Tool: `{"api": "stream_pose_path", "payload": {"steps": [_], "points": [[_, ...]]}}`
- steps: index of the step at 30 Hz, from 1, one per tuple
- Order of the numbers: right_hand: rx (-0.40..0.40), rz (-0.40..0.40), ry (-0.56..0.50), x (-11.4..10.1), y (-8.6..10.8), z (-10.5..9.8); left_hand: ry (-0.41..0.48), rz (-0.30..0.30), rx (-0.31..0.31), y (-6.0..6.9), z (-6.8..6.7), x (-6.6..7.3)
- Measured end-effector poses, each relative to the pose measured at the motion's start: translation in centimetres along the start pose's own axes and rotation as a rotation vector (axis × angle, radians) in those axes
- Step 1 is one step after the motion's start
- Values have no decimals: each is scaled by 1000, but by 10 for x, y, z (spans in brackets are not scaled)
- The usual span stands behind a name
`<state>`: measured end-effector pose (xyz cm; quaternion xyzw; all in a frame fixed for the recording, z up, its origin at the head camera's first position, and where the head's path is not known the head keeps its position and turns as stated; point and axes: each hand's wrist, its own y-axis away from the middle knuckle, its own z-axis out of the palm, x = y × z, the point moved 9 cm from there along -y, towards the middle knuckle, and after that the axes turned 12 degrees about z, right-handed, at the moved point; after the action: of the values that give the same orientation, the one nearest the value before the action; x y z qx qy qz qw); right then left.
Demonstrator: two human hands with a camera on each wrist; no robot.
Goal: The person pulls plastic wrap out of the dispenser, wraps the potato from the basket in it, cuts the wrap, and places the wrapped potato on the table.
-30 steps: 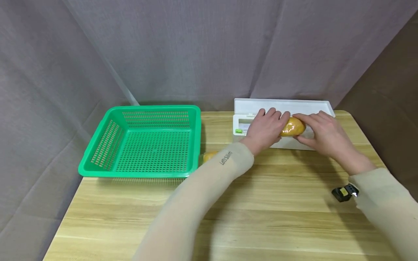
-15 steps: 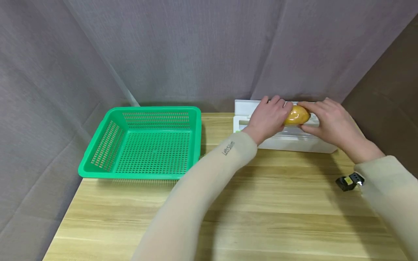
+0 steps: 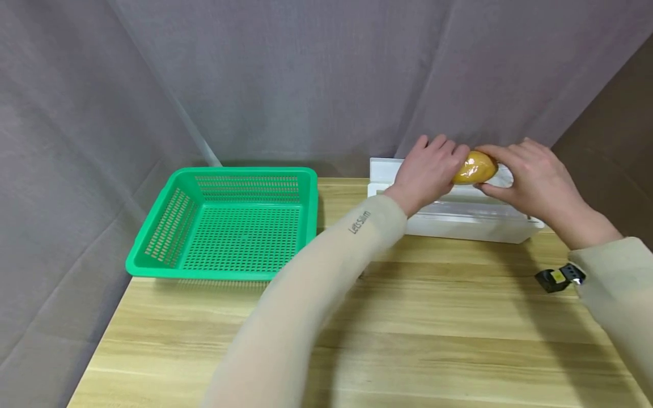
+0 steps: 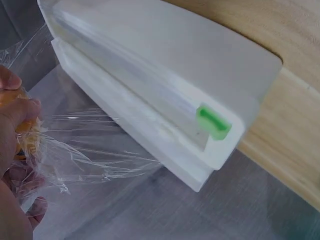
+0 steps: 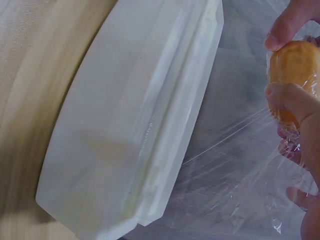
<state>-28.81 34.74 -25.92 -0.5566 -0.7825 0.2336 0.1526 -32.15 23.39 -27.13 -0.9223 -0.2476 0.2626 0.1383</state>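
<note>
Both hands hold a yellow-orange oval fruit, seemingly a mango [image 3: 476,168], wrapped in shiny cling film. My left hand [image 3: 431,167] grips its left end and my right hand [image 3: 535,173] its right end, thumb and fingers on either side. Below them, on the table, lies a long white cling film dispenser [image 3: 459,225] with its lid raised at the back. Stretched clear film [image 4: 100,145] runs from the fruit to the dispenser in the left wrist view. A green slide cutter [image 4: 214,121] sits at one end of the dispenser.
A green perforated basket [image 3: 311,226] stands on the left of the wooden table [image 3: 433,340]. Behind the table hangs a grey curtain [image 3: 316,79]. A small black device [image 3: 558,277] is attached at the right sleeve.
Both hands have lifted the wrapped fruit upward, away from me and slightly right, off the dispenser. More of the dispenser's front now shows. The basket has stayed in place.
</note>
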Motion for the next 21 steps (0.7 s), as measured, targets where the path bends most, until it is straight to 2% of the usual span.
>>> {"api": "stream_pose_path", "payload": {"steps": [7,13,21], "points": [[3,22,-3,1,-4,-10,20,7,-25,-3,-11,-5],[-13,57,15,1,-2,-18,39,27,-41,-5,-19,-3],[9,42,13,-5,7,-33,42,49,-15,0,-37,3]]}}
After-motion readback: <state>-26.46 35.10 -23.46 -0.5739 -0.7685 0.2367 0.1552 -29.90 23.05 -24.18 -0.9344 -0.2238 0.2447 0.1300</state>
